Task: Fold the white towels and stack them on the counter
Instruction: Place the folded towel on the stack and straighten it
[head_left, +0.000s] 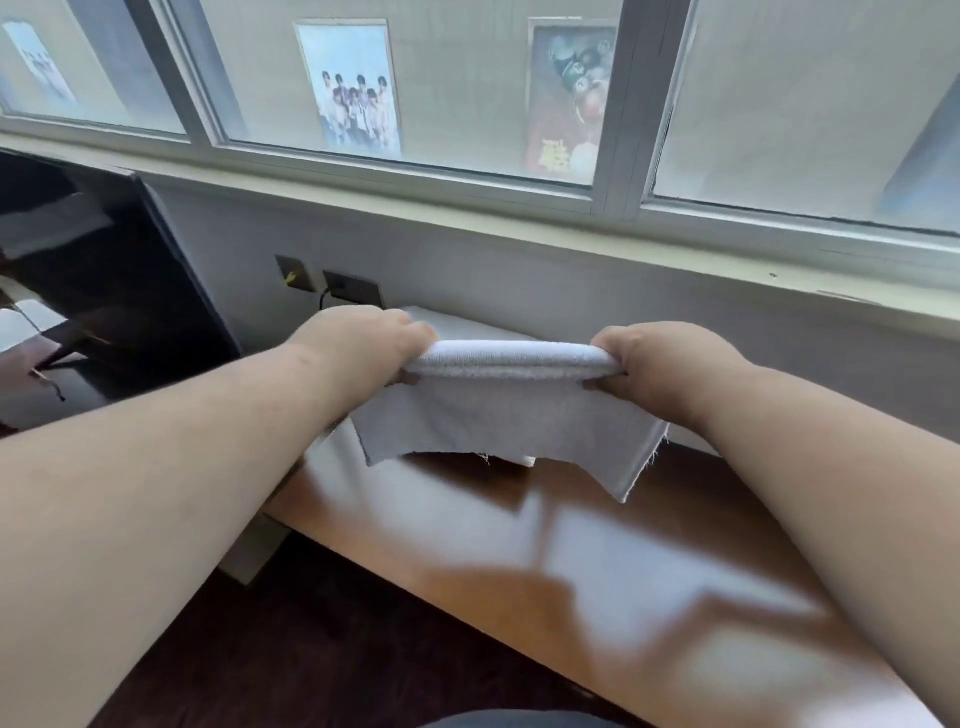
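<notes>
A white towel (498, 415) hangs doubled over in the air above the wooden counter (519, 540). Its folded edge runs level between my hands and its loose frayed ends dangle toward the counter. My left hand (363, 338) pinches the fold's left end. At the right end my right hand (660, 358) grips it with the thumb underneath. Behind the held towel lies more white cloth (467, 325) on the counter by the wall, mostly hidden.
A dark glossy cabinet or screen (104, 291) stands at the left. Wall sockets (353, 288) with a cable sit behind my left hand. A window sill (519, 228) and windows run along the back. Dark floor (311, 649) lies below the counter's front edge.
</notes>
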